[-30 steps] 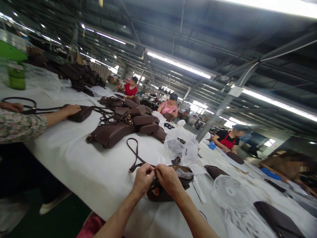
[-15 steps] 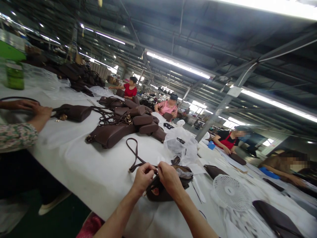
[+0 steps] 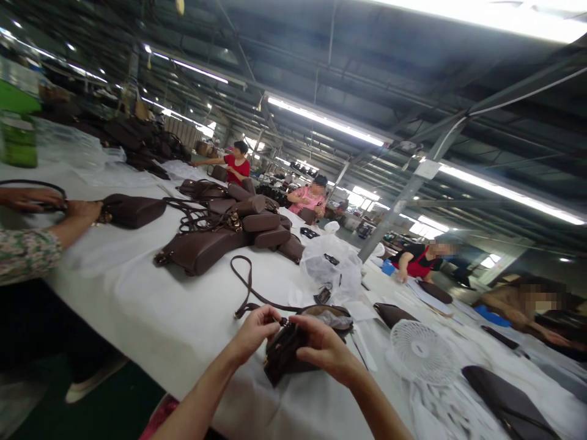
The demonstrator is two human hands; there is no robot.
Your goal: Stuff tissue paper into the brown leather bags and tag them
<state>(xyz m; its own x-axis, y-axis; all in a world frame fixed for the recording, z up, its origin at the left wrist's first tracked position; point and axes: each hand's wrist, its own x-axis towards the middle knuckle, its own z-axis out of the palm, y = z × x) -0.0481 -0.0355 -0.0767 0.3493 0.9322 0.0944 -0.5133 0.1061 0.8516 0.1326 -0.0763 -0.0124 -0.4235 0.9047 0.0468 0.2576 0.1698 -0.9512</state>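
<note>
A dark brown handbag (image 3: 287, 357) lies before me on the white-covered table, its mouth partly open with pale, crumpled stuffing (image 3: 332, 319) showing. My left hand (image 3: 254, 333) is closed in a pinch at the bag's upper left corner, beside a small fitting; fingertips partly hide what they grip. Across the top edge reaches my right hand (image 3: 325, 348), fingers on the same corner and thumb lower against the bag's front. From that corner a thin brown strap (image 3: 250, 284) loops away over the table. A black tag (image 3: 323, 295) rests just behind the bag.
Brown handbags (image 3: 220, 244) are heaped ahead-left. Beyond my left arm, a co-worker's hands (image 3: 82, 211) handle another bag. A white fan (image 3: 422, 351) stands right, near a flat brown bag piece (image 3: 502, 397). Crumpled white wrapping (image 3: 330, 260) lies behind my bag. Other people work farther off.
My right thumb has come away from its pinch and moved down the bag's front. My left hand has shifted slightly left. The bag's front has turned, and its reddish ornament no longer shows.
</note>
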